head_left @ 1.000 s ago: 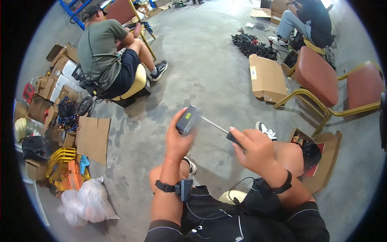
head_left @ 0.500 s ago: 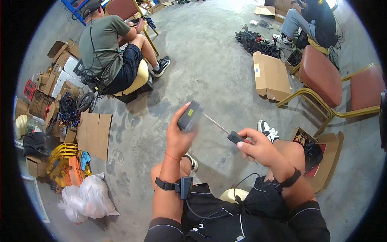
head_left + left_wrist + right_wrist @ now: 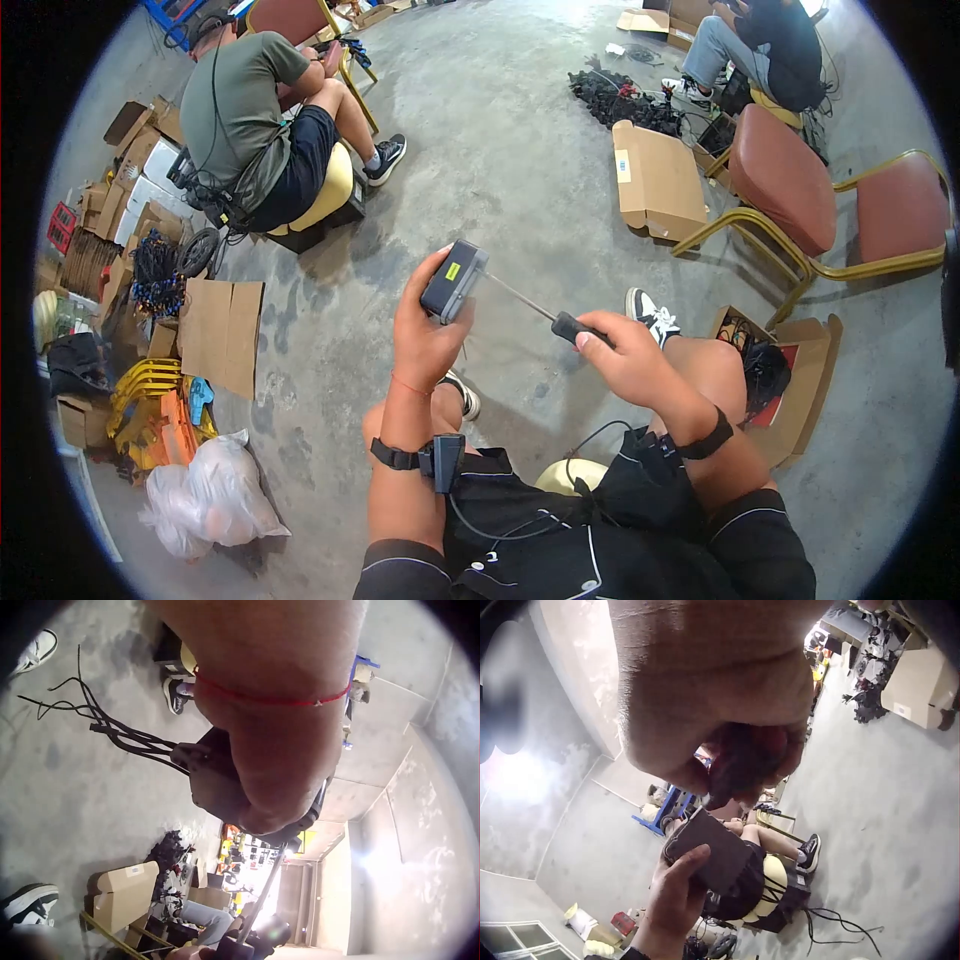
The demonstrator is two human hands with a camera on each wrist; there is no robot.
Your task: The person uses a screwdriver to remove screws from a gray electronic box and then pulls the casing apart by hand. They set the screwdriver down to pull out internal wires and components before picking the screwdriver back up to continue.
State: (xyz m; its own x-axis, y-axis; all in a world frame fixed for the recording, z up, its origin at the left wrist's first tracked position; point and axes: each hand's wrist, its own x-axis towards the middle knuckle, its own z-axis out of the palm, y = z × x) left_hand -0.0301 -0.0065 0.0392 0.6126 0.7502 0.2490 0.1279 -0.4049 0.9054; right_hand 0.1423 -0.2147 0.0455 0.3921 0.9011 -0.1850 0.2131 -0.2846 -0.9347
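Observation:
My left hand point(image 3: 425, 330) grips a small dark grey box point(image 3: 452, 280) with a yellow label, held up above my knees. My right hand point(image 3: 625, 355) holds the black handle of a screwdriver point(image 3: 575, 327); its thin metal shaft point(image 3: 515, 297) runs up left to the side of the box. In the left wrist view the box point(image 3: 217, 784) shows behind the palm with black wires point(image 3: 105, 727) trailing from it, and the screwdriver shaft point(image 3: 262, 896) runs away below. In the right wrist view the box point(image 3: 716, 855) sits in the left hand point(image 3: 671, 900).
A person in a green shirt point(image 3: 235, 100) sits on a yellow stool at the upper left, amid cardboard boxes. Flat cardboard point(image 3: 220, 330) and a white bag point(image 3: 205, 500) lie at left. Red chairs point(image 3: 790, 180), a folded box point(image 3: 650, 180) and an open box point(image 3: 770, 370) stand at right.
The box and both hands have shifted slightly left and down in the view. The right hand has slid along the handle; the screwdriver tip stays at the box.

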